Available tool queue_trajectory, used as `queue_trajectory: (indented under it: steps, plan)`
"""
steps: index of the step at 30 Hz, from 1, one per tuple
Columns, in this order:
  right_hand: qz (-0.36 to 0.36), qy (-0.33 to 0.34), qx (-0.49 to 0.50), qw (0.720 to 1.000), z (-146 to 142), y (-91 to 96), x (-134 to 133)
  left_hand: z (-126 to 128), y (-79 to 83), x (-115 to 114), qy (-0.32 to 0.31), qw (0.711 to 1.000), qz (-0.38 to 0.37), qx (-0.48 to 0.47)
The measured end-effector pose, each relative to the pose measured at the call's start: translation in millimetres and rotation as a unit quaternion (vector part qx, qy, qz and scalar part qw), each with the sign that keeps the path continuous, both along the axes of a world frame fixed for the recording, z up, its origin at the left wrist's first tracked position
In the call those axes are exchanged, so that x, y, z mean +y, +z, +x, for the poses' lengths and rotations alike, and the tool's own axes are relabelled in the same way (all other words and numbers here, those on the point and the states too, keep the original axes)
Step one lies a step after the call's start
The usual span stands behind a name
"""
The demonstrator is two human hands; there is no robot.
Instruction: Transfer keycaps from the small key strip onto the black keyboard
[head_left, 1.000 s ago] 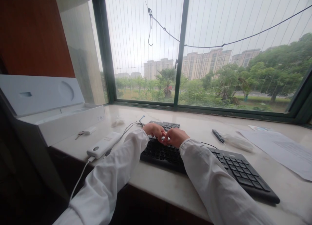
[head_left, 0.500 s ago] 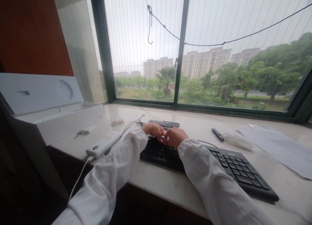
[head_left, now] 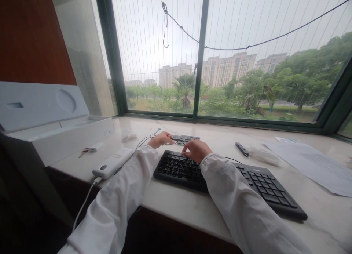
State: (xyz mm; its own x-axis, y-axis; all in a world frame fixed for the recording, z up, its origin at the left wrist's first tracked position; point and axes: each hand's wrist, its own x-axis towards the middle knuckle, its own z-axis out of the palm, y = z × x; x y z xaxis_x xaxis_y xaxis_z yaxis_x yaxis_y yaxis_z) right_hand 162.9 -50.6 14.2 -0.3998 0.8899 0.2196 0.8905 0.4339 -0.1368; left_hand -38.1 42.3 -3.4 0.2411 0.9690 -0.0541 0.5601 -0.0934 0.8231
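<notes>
A black keyboard [head_left: 178, 168] lies on the pale stone sill [head_left: 192, 210] in front of me. My right hand [head_left: 197, 150] hovers over the keyboard's far edge with its fingers curled down; what they pinch is hidden. My left hand [head_left: 161, 139] is off the keyboard at the far left. Its fingers are closed, next to a thin cable [head_left: 143, 144] and the end of a small grey key strip [head_left: 184, 138]. I cannot tell what it holds. Both arms are in white sleeves.
A white power bank [head_left: 112, 163] with a cable lies left of the keyboard. An open white box [head_left: 68, 136] stands further left, a small white stick [head_left: 92, 149] before it. A black pen [head_left: 242, 149], a plastic bag [head_left: 264, 155] and paper sheets [head_left: 310, 162] lie right.
Both hands were pinched together over the keyboard's middle. My left hand has moved away toward the grey key strip, and my right hand has moved to the keyboard's far edge. The view shifted slightly.
</notes>
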Motion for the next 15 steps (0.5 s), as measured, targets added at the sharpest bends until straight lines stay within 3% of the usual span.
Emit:
queue_trajectory:
  steps: [3, 15]
  plan:
    - [-0.020, 0.005, -0.031, 0.999, -2, -2.7, 0, 3, -7.2, 3, 0.003, 0.998, 0.061, -0.008]
    - [0.012, 0.034, -0.042, 0.998, -13, -11.8, -2, 6, -9.6, 2, -0.005, 0.997, 0.083, -0.009]
